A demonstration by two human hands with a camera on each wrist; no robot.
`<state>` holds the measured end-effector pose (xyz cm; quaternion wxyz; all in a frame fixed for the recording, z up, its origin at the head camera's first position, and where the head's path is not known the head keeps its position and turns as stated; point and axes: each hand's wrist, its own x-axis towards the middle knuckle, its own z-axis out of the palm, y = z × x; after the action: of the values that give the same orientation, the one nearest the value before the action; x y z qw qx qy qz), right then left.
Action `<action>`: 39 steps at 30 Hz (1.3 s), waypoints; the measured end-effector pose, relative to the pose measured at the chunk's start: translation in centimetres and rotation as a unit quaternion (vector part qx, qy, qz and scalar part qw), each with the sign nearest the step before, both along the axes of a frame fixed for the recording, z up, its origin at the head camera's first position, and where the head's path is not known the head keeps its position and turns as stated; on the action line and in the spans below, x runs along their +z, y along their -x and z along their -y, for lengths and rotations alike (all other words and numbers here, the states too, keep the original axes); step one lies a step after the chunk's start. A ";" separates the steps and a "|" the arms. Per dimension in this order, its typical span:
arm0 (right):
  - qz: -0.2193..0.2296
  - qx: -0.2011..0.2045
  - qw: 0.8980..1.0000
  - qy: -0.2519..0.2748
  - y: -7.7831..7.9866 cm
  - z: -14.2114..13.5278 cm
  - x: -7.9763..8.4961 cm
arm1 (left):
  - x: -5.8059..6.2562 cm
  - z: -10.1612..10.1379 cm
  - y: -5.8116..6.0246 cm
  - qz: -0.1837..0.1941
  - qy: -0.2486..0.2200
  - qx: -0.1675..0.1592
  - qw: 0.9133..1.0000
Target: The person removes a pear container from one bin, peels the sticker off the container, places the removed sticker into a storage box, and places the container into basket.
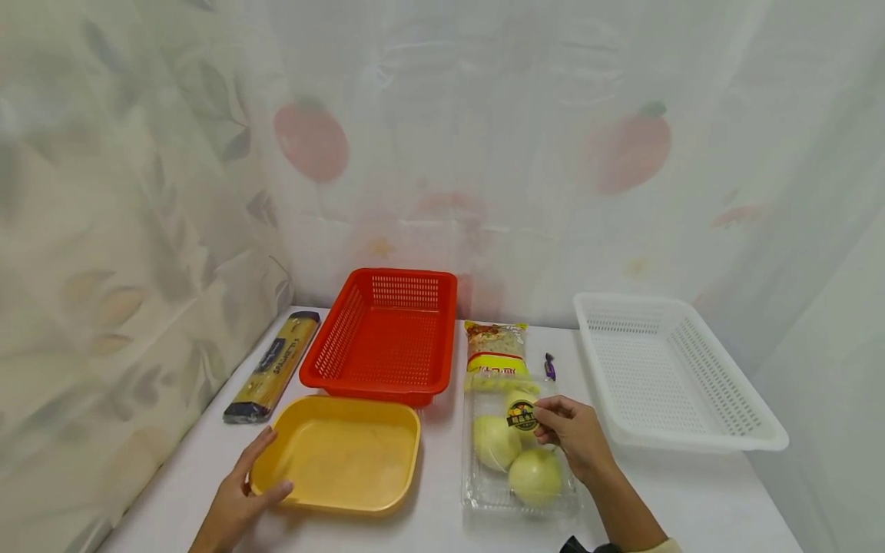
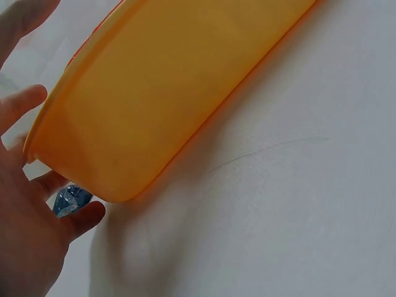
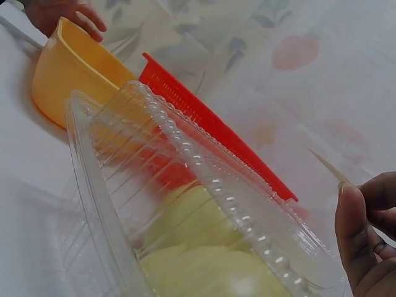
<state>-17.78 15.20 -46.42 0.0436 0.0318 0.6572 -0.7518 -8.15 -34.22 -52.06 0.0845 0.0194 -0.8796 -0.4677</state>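
My right hand point(image 1: 579, 439) pinches a round black-and-yellow sticker point(image 1: 523, 415) between thumb and fingertips. It overlaps a clear plastic clamshell box point(image 1: 472, 503) with round pale-green fruits point(image 1: 535, 476) inside. The right wrist view has the sticker point(image 3: 328, 166) nearly edge-on, held up apart from the closed lid. At the left end of a yellow basin point(image 1: 335, 453), my left hand point(image 1: 236, 498) spreads its fingers by the rim. Up close in the left wrist view, that hand point(image 2: 28, 216) has its fingers and thumb loosely around the basin's corner point(image 2: 93, 170).
A red basket point(image 1: 397, 346) stands behind the yellow basin, with a spaghetti pack point(image 1: 273, 369) to its left. Behind the box lie a yellow-labelled food bag point(image 1: 496, 349) and a small purple-wrapped candy point(image 1: 549, 367). A white basket point(image 1: 674, 376) sits at the right. Curtains hang behind and beside the table.
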 end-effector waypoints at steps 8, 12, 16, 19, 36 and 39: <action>-0.001 -0.001 1.000 -0.002 -0.1 0.2 0.3 | -0.3 0.2 0.3 0.029 0.024 -0.005 0.999; -0.002 -0.001 1.000 -0.003 -0.1 0.2 0.4 | -0.4 0.3 0.5 0.040 0.031 0.002 0.999; -0.003 -0.001 1.000 0.000 -0.1 0.3 0.4 | -0.4 0.3 0.5 0.035 0.042 0.002 0.999; -0.002 -0.001 1.000 0.001 -0.1 0.3 0.4 | -0.2 0.2 0.5 0.035 0.048 0.003 0.998; 0.020 0.026 0.999 -0.015 -0.1 0.1 1.4 | -0.6 0.0 0.4 0.019 0.072 -0.002 0.997; 0.024 0.030 0.999 -0.016 -0.2 0.2 2.2 | -0.6 -0.1 0.4 0.024 0.072 -0.002 0.997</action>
<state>-17.61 14.97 -44.20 0.0815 0.0311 0.6688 -0.7383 -8.56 -34.17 -52.62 0.0634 0.0228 -0.9128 -0.4027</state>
